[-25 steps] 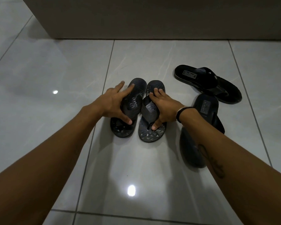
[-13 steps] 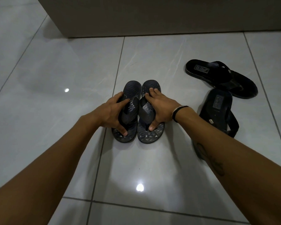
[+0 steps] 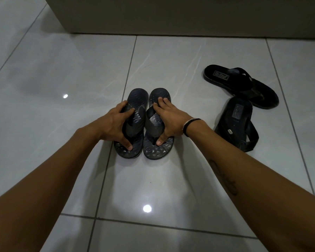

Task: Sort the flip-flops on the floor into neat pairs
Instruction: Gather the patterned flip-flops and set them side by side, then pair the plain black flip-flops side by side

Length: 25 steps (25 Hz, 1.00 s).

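Two dark patterned flip-flops lie side by side on the tiled floor, toes toward me. My left hand (image 3: 116, 122) grips the left patterned flip-flop (image 3: 137, 99) by its strap and edge. My right hand (image 3: 168, 119) holds the right patterned flip-flop (image 3: 155, 152) the same way, thumb on the sole near the toe post. To the right lie two plain black flip-flops, unpaired: one black flip-flop (image 3: 240, 84) lies slantwise farther back, the other black flip-flop (image 3: 236, 122) sits nearer, just right of my right wrist, its heel close to the first one.
Glossy grey floor tiles (image 3: 171, 188) stretch all around, with light reflections. A beige wall or cabinet base (image 3: 171, 15) runs along the back. Open floor lies to the left and in front of the patterned pair.
Both hands have closed tighter on the patterned flip-flops and drawn them together, parallel and touching. The view has shifted, so the black flip-flops appear farther right.
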Each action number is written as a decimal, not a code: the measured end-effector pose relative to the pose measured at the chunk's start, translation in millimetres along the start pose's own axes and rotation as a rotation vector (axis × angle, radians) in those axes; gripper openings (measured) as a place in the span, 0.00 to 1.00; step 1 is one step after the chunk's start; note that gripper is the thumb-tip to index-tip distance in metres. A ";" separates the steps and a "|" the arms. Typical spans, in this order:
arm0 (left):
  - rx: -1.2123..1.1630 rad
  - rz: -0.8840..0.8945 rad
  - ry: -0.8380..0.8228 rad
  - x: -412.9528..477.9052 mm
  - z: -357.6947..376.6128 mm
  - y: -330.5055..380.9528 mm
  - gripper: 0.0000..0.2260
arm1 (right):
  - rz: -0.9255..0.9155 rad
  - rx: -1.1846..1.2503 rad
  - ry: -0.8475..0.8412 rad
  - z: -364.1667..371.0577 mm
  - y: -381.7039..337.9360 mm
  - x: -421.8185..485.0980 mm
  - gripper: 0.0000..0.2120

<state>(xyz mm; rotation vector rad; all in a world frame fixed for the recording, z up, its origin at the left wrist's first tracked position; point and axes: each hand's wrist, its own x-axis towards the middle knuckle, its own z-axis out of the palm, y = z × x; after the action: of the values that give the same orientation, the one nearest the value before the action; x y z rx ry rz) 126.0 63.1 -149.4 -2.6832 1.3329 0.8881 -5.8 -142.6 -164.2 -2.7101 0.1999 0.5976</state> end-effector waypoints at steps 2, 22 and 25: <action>0.006 -0.011 -0.027 0.9 -4.7 4.5 0.67 | -0.021 0.002 -0.013 -3.4 0.2 -5.8 0.72; 0.082 0.495 0.116 66.1 59.8 260.2 0.54 | 0.497 0.071 0.199 -37.0 239.6 -114.2 0.36; 0.042 0.439 0.124 75.6 48.4 261.5 0.54 | 0.625 0.086 0.267 -34.6 241.9 -121.7 0.31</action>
<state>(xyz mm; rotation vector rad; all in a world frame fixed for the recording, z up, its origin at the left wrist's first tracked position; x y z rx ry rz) -54.2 -145.9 -167.7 -2.4891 1.9918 0.7094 -153.3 -372.2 -158.1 -2.6110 1.1381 0.3637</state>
